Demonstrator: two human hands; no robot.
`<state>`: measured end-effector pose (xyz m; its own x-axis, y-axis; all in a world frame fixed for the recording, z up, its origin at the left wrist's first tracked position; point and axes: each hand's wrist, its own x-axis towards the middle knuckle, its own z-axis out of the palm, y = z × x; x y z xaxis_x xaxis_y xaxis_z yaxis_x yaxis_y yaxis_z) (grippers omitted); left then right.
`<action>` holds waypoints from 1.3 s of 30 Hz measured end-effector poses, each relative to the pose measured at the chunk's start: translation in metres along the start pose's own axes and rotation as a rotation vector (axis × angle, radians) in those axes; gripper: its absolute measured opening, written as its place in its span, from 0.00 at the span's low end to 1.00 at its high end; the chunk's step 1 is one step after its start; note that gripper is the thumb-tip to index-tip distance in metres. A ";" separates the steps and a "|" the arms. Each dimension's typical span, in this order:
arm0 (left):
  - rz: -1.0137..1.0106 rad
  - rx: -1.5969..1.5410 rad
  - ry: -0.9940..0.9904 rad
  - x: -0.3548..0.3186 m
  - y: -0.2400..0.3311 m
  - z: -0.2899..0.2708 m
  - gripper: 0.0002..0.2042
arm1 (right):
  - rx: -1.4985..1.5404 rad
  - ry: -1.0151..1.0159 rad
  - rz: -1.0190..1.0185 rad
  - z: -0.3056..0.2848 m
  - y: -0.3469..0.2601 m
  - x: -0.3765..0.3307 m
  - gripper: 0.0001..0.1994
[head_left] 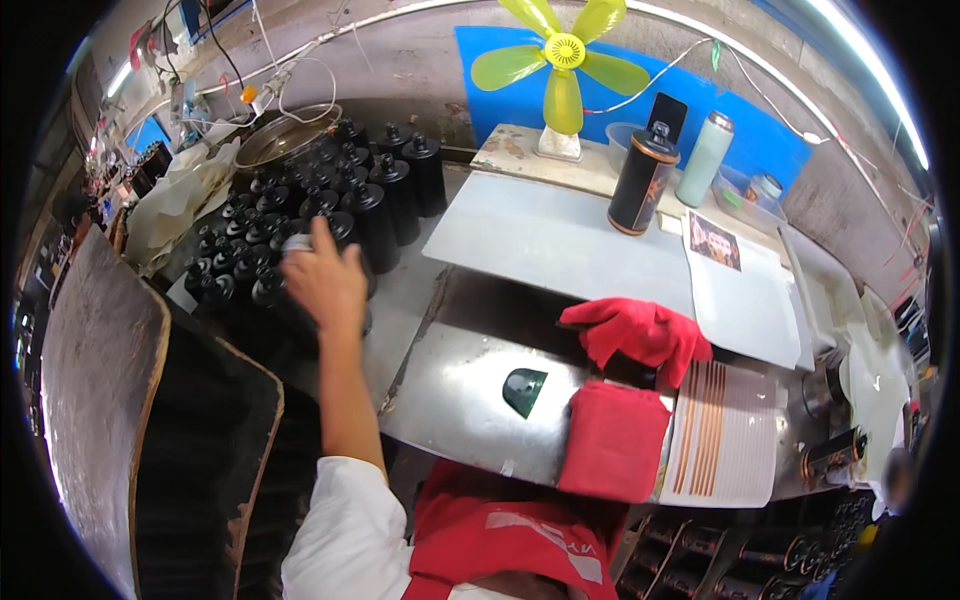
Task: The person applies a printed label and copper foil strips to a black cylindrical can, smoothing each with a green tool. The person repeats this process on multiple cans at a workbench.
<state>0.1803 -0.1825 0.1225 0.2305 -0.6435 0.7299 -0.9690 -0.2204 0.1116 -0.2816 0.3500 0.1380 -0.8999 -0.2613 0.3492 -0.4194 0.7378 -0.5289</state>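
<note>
My left hand (328,282) reaches over a dense cluster of black bottles (370,215) at the left, its fingers apart. A small greyish round piece (297,243) shows beside its fingers, blurred; whether they touch it is unclear. My right hand is not in view. In the middle, a red glove (640,335) lies crumpled over the metal bench's dark recess. Nearer to me is a folded red cloth (615,440). A dark green curved piece (523,391) rests on the shiny metal top (450,410) to the cloth's left.
A grey board (540,225) spans the back, bearing a dark decorated bottle (643,180). Behind stand a yellow-green fan (565,55), a phone (667,117) and a pale green flask (705,160). Copper-coloured strips (703,430) lie on a white sheet. A curved panel (95,370) borders the left.
</note>
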 end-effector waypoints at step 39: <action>0.604 -1.290 -1.211 -0.090 0.252 -0.066 0.19 | -0.145 -0.408 -0.713 0.264 -0.161 0.193 0.22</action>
<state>-0.0905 -0.1320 0.1291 -0.7559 -0.6452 0.1112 -0.2617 0.4535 0.8520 -0.4197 0.0164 0.0862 -0.4086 -0.8806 0.2401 -0.9106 0.3755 -0.1726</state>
